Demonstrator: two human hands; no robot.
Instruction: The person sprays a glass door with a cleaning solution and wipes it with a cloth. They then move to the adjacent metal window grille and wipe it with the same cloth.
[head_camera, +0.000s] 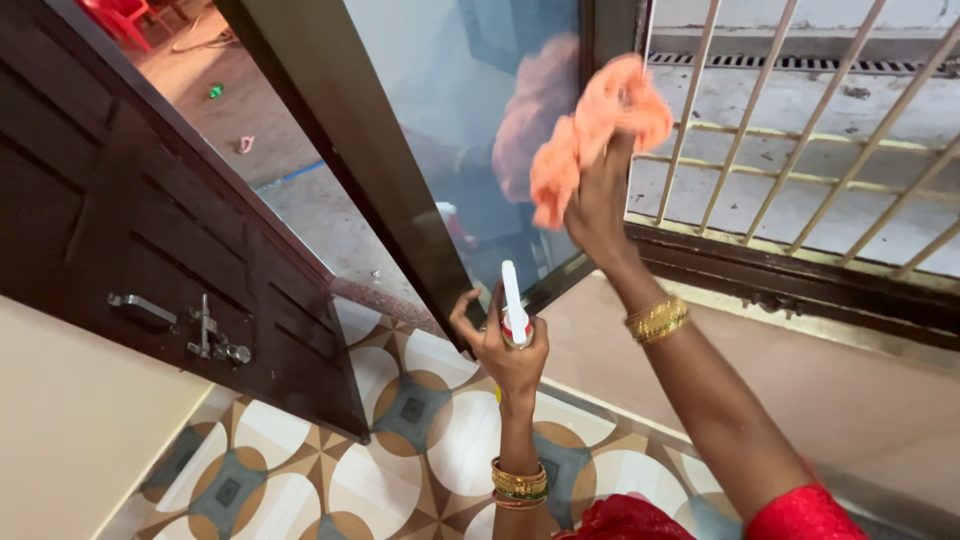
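My right hand (600, 205) is raised and grips a crumpled orange cloth (590, 125), pressed against the glass pane (450, 110) of an open window sash with a dark brown frame (350, 140). Lower down, my left hand (505, 350) holds a spray bottle (514, 312) with a white nozzle and a red collar, close to the sash's bottom corner. Gold bangles sit on both wrists. The glass shows a faint reflection of the cloth and the bottle.
A dark wooden door (150, 230) with a metal latch (210, 340) stands open on the left. Cream metal window bars (800, 130) fill the right, above a dark sill (800, 290). Patterned floor tiles (420, 430) lie below.
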